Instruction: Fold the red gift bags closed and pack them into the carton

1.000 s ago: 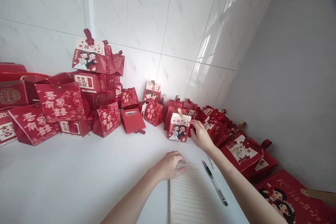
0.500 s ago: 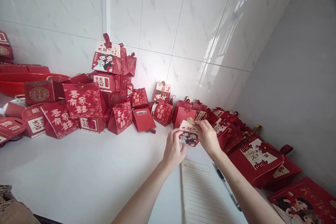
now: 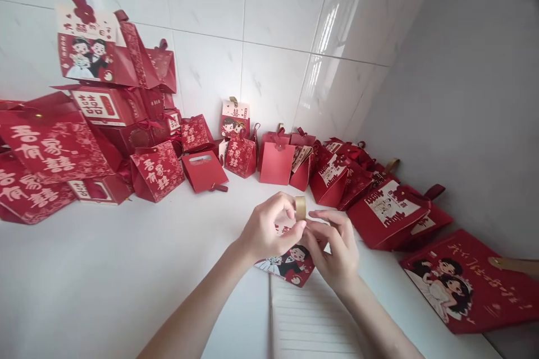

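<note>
A small red and cream gift box (image 3: 297, 261) with a cartoon couple on its front stands tilted over the top of a lined notebook (image 3: 311, 320). From its top rises a gold ribbon loop (image 3: 300, 208). My left hand (image 3: 269, 227) curls round the upper left of the box, thumb and fingers closing at the top beside the ribbon. At the upper right, my right hand (image 3: 334, 244) has its thumb and bent fingers at the box's top edge, close to the left thumb tip. Both hands hide part of the lid, and the exact finger contact is partly covered.
Stacked red gift boxes (image 3: 96, 106) fill the left against the tiled wall. A plain red box (image 3: 275, 164) and others line the back. More boxes (image 3: 389, 213) run down the right, with a larger couple-printed bag (image 3: 471, 286) nearest me.
The gift box and both hands have come nearer to me, over the notebook's top. My right hand has left the ribbon loop, which now stands up between the hands. The view has shifted right and closer.
</note>
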Demonstrator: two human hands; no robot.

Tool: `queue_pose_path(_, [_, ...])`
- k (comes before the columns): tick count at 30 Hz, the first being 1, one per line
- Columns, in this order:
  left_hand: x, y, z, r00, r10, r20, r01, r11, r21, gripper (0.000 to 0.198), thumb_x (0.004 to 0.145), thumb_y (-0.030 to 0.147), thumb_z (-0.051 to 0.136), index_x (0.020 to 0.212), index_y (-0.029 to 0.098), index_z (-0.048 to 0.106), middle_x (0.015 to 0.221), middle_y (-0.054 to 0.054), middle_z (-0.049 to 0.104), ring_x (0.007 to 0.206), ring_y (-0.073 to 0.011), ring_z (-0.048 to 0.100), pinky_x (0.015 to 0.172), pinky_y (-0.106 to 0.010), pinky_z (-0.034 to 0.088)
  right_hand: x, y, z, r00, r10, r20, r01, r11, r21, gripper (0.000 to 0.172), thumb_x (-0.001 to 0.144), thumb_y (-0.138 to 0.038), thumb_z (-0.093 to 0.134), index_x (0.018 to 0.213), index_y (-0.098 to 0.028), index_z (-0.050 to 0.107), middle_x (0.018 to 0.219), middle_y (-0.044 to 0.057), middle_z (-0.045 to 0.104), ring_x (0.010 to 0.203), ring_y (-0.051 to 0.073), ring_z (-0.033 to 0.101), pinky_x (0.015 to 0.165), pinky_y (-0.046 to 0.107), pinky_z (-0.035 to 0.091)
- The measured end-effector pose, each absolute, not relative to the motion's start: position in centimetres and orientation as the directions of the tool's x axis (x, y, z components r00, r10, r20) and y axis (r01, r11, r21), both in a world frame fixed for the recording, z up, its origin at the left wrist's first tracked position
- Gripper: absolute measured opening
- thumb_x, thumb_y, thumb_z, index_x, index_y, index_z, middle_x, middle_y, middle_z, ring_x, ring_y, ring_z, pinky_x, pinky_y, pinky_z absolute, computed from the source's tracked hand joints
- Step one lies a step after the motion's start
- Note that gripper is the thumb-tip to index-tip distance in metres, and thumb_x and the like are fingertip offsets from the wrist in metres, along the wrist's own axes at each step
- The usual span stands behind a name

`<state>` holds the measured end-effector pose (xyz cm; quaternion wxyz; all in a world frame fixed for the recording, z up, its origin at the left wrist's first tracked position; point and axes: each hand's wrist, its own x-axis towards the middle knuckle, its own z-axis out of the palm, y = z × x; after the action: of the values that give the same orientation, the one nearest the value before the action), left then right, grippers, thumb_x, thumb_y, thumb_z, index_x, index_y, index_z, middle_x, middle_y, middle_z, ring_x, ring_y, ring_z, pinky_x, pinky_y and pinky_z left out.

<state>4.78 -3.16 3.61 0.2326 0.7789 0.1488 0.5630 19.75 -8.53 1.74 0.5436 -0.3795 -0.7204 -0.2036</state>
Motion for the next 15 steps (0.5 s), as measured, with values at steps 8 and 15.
queue_pose_path(8, [4.6, -3.1, 4.5, 0.320, 0.433, 0.843, 0.023, -0.893, 0.450, 0.008, 0.084, 0.012, 0.055, 0.079, 0.018, 0.055, 0.071, 0.001, 0.059, 0.061, -0.0088, 0.057, 0.055, -0.019, 0.046, 19.6, -8.7, 1.0, -0.128, 0.399, 0.908, 0.722, 0.665, -0.191, 0.027, 0.088, -0.009, 0.054, 0.112, -0.020, 0.048, 0.098, 0.010, 0.053, 0.090, 0.021, 0.057, 0.069, 0.036, 0.055])
queue_pose_path(15, [5.0, -3.1, 3.8, 0.288, 0.252, 0.924, 0.139, -0.966, 0.220, 0.023, 0.088, 0.006, 0.050, 0.099, 0.021, 0.064, 0.084, 0.000, 0.064, 0.068, -0.0073, 0.061, 0.057, -0.017, 0.049, 19.8, -8.4, 0.7, -0.038, 0.396, 0.918, 0.792, 0.572, -0.214, 0.020, 0.088, -0.020, 0.056, 0.107, -0.022, 0.049, 0.104, 0.011, 0.049, 0.100, 0.026, 0.054, 0.079, 0.045, 0.052])
